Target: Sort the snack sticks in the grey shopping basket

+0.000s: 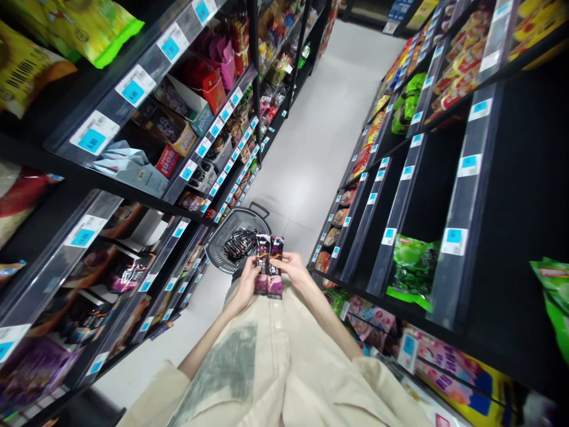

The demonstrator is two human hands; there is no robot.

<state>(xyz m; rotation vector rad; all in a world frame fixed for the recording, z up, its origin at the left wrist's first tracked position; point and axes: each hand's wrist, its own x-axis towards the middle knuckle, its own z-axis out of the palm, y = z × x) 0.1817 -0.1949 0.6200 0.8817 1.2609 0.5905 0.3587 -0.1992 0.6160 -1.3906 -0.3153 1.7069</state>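
In the head view, my left hand (249,281) is closed on a narrow black and purple snack packet (262,264), held upright in front of my shirt. My right hand (293,268) grips a second, matching snack packet (275,267), side by side with the first. Both packets show white print near the top and a purple lower end; the print is too small to read. Just beyond my left hand, a grey shopping basket (213,246) stands on the floor with its handle folded outward. Several dark, narrow packets (242,243) lie in a heap inside it.
Tall black shelves with blue and white price tags (170,44) line the left side, holding bagged and boxed snacks. Along the right, another shelf (493,237) carries a green snack bag (413,270). A pale tiled floor (317,118) runs between them.
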